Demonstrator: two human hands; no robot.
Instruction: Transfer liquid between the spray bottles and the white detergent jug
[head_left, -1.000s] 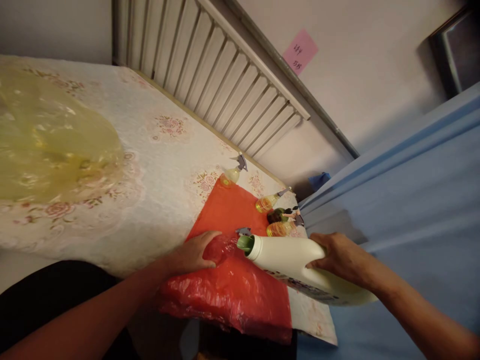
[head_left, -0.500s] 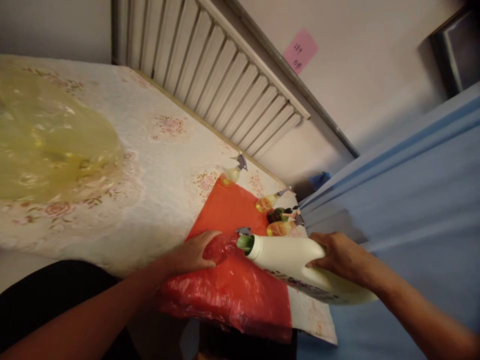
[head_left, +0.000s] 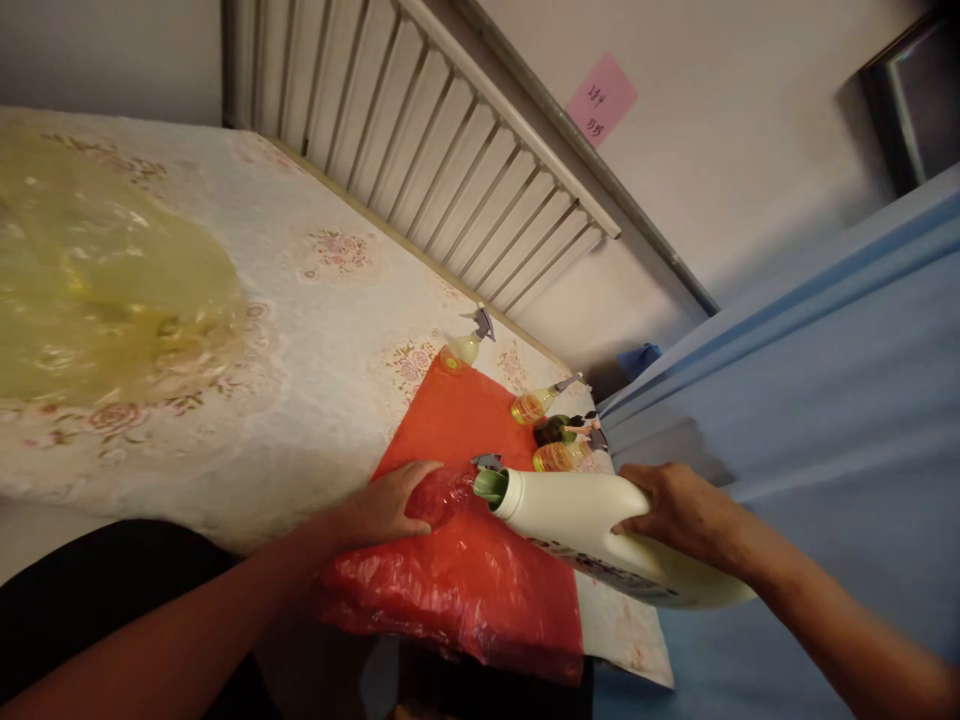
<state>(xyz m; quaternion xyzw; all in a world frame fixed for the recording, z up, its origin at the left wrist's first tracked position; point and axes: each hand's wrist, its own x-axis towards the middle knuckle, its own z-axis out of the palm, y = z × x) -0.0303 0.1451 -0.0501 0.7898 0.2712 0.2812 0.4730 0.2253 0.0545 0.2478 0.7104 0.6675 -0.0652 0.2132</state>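
- One jug [head_left: 574, 502], tipped, is clasped in my right hand [head_left: 675, 512].
- My left hand [head_left: 386, 507] curls around a clear bottle [head_left: 441, 496], over red plastic [head_left: 480, 585] on the counter [head_left: 330, 345].
- The jug's mouth meets the bottle's neck.
- Three spray bottles [head_left: 528, 408] stand beyond.

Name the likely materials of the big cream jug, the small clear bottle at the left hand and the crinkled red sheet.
Big cream jug: probably plastic, satin; smooth and opaque, softly shaded.
Small clear bottle: plastic or glass, I can't tell, glossy; red shows through it.
Crinkled red sheet: likely thin plastic film, shiny; wrinkles catch bright glints.
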